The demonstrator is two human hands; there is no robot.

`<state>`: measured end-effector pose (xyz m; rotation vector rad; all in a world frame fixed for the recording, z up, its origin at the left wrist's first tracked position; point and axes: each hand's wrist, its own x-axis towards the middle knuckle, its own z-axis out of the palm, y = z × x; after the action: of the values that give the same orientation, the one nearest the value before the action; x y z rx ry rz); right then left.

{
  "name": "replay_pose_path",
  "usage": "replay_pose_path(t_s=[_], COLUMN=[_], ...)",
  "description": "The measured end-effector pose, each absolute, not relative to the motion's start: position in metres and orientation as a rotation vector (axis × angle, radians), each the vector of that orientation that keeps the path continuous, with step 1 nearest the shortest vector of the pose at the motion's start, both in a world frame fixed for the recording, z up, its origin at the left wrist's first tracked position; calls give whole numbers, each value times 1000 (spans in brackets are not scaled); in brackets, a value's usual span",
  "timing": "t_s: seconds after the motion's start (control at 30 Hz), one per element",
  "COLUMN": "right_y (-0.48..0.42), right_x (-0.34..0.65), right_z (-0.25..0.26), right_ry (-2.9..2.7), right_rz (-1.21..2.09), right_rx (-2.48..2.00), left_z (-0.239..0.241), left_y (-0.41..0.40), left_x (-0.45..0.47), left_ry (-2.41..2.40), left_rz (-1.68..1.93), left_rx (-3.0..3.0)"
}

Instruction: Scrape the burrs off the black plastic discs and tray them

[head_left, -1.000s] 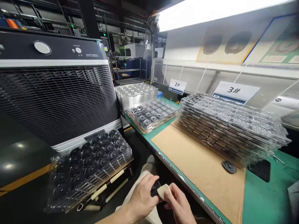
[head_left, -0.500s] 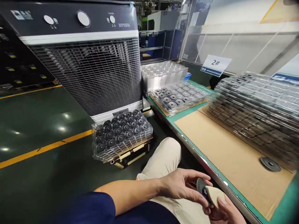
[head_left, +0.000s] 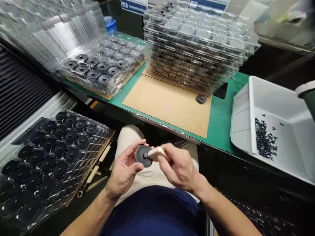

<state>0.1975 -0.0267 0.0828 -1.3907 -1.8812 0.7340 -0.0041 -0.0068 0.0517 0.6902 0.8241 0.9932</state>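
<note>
Above my lap, my left hand [head_left: 123, 172] grips a dark grey round disc [head_left: 140, 156] by its edge, with the face and small central hub turned toward my right side. Pinched in my right hand [head_left: 180, 167] is a flat cream-coloured pad [head_left: 157, 152], whose end meets the disc's face beside the hub. What the pad is made of I cannot make out. Another dark disc [head_left: 201, 98] lies on the brown cardboard sheet [head_left: 167, 101] on the green bench.
Stacked clear trays [head_left: 197, 49] stand behind the cardboard. Further clear trays of discs sit on the bench at left [head_left: 93, 70] and on a low rack [head_left: 56, 147]. A white bin [head_left: 242, 121] at right holds small black parts [head_left: 265, 139]. A dark flat object [head_left: 220, 91] lies nearby.
My view has swung right, bringing the white bin into sight. Both hands still hold the disc and the pad; the pad is now tilted with its end against the disc's face.
</note>
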Motion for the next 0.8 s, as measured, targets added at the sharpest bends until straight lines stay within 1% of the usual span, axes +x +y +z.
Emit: replay_pose_path(t_s=[0.07,0.17,0.3,0.43,0.57,0.7,0.8], right_y=[-28,-29,-30,-31,-28,-23,-22], right_x=[198,199,200,200,200,202,203], right_z=[83,82,81,80,76,77,82], right_ry=[-1882,-1975,-1981,-2102,-2125,-2209,-2169], right_rz=[722,809,599,750,552,548,414], right_rx=[-1425,-1327,-1391,-1323,-1392,-1268,-1343], left_z=[50,47,45,47,46,47,51], left_y=[-7,-7,-7,-6,-5,-4,-3], left_x=[-4,-3,0,2,1,1,3], left_ry=[828,793,770,778,832,855,857], left_rz=[993,967,952,944,937,913,882], left_rx=[638,517,405,305,306,301,335])
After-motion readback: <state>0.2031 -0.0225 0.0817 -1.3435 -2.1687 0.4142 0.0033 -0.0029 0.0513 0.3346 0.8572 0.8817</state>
